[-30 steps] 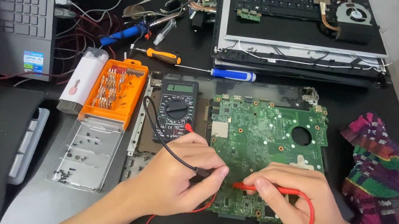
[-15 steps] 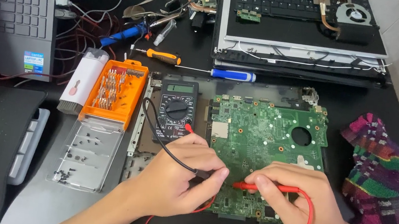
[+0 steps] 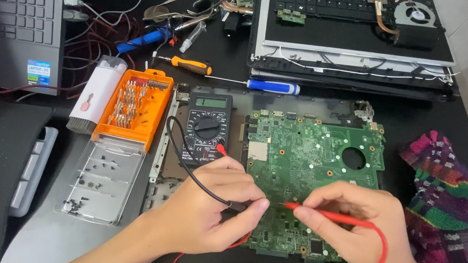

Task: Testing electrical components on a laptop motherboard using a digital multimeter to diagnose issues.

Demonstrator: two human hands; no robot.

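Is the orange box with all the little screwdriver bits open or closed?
Open. The orange bit case shows its rows of bits uncovered, and its clear lid lies flat on the table below it, holding a few small screws.

Bare desk (image 3: 432, 127) shows between circuit board (image 3: 310, 183) and cloth (image 3: 455, 220); multimeter (image 3: 207, 127) and bit case (image 3: 134, 107) crowd the board's left.
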